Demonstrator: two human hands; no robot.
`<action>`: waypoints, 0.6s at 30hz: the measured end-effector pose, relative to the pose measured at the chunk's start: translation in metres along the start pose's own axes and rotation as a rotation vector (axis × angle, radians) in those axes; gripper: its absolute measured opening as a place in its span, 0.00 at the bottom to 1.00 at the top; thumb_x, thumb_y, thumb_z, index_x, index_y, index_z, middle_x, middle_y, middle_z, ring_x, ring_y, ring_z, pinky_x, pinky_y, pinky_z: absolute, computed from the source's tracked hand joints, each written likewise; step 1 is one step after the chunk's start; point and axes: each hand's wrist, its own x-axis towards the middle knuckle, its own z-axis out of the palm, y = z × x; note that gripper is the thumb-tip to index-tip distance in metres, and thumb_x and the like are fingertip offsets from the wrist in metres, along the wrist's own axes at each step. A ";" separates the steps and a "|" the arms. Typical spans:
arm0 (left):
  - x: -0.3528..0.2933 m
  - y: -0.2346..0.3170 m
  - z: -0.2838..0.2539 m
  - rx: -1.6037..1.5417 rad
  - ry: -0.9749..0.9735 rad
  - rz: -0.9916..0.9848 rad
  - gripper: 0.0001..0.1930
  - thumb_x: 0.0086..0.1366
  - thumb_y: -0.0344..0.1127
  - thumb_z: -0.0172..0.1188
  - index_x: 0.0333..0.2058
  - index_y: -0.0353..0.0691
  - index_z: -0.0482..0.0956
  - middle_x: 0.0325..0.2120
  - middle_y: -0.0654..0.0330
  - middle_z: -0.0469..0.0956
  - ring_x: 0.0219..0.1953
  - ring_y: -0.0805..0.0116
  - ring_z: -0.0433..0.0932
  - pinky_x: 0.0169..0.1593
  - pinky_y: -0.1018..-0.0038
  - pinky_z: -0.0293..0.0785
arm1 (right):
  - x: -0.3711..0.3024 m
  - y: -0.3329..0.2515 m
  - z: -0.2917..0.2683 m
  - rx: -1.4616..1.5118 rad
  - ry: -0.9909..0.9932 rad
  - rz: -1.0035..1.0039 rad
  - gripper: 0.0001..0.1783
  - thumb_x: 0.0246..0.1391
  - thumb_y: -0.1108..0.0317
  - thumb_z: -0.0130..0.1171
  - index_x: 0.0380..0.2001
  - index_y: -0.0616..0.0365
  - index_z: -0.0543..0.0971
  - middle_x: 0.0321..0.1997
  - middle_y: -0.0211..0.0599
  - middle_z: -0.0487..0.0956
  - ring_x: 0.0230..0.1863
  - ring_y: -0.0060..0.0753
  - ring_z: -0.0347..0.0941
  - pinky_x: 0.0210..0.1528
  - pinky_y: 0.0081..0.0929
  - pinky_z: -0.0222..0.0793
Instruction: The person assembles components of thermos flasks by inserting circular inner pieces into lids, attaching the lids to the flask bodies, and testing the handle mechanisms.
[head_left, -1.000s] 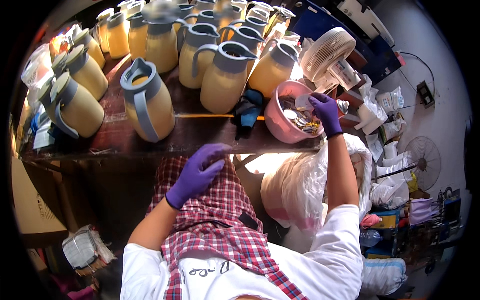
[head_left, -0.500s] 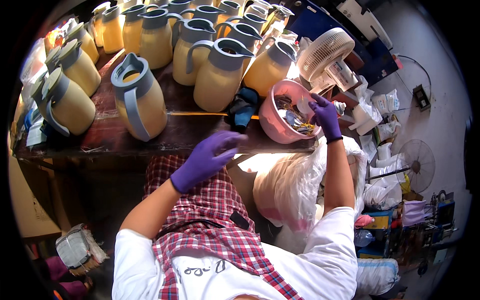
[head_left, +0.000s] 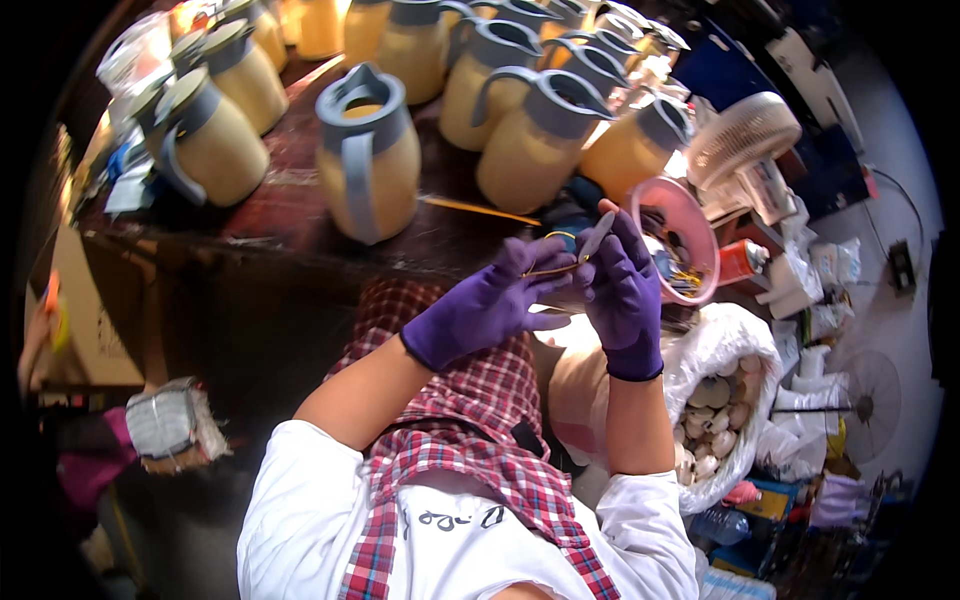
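My right hand in a purple glove pinches a small greyish hang tag upright in its fingers. From the tag runs a thin yellow string loop, and my purple-gloved left hand has its fingers closed on that string. Both hands meet above my lap, just off the table's front edge. Right behind my right hand stands a pink basin with strings and tags inside. A cream jug with a grey handle and spout stands alone near the front edge. Another such jug is behind my hands.
Several more cream jugs crowd the dark wooden table. A white fan and a red-labelled can stand right of the basin. Beside me is a plastic-lined sack of round pale pieces. A person's hand shows at far left.
My right hand has come from the pink basin back to the middle with a tag and string. My left hand has moved to meet it and taken the string. The view has shifted.
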 end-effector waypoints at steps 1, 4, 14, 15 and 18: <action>-0.020 0.011 0.003 -0.143 -0.002 0.000 0.45 0.68 0.66 0.57 0.72 0.41 0.55 0.64 0.58 0.64 0.68 0.64 0.63 0.68 0.56 0.64 | 0.000 0.014 0.013 0.012 0.045 0.036 0.24 0.71 0.67 0.55 0.67 0.61 0.69 0.44 0.36 0.83 0.33 0.22 0.79 0.35 0.18 0.77; -0.067 0.021 0.004 0.124 0.270 0.144 0.29 0.74 0.50 0.58 0.65 0.39 0.67 0.55 0.62 0.74 0.58 0.71 0.72 0.63 0.67 0.69 | 0.005 0.058 0.029 -0.089 -0.137 0.091 0.23 0.71 0.69 0.53 0.66 0.63 0.69 0.45 0.39 0.83 0.35 0.24 0.79 0.37 0.20 0.77; -0.189 0.001 -0.130 -0.229 0.568 0.300 0.15 0.78 0.44 0.50 0.48 0.38 0.77 0.44 0.56 0.82 0.48 0.57 0.82 0.59 0.57 0.78 | 0.036 0.200 0.030 0.006 -0.101 0.274 0.11 0.73 0.62 0.53 0.50 0.56 0.75 0.42 0.34 0.81 0.39 0.24 0.77 0.39 0.22 0.73; -0.185 0.010 -0.128 -0.249 0.626 0.371 0.16 0.78 0.45 0.50 0.49 0.38 0.76 0.43 0.56 0.82 0.47 0.57 0.83 0.59 0.55 0.78 | 0.044 0.208 0.026 0.036 -0.074 0.234 0.11 0.73 0.61 0.53 0.50 0.56 0.75 0.42 0.33 0.81 0.39 0.23 0.77 0.38 0.22 0.72; -0.162 0.050 -0.119 -0.086 0.699 0.541 0.17 0.79 0.45 0.48 0.51 0.37 0.73 0.44 0.57 0.81 0.49 0.61 0.82 0.59 0.61 0.78 | 0.070 0.211 0.026 0.083 -0.071 0.185 0.12 0.72 0.60 0.55 0.50 0.55 0.76 0.42 0.29 0.81 0.38 0.22 0.76 0.36 0.20 0.71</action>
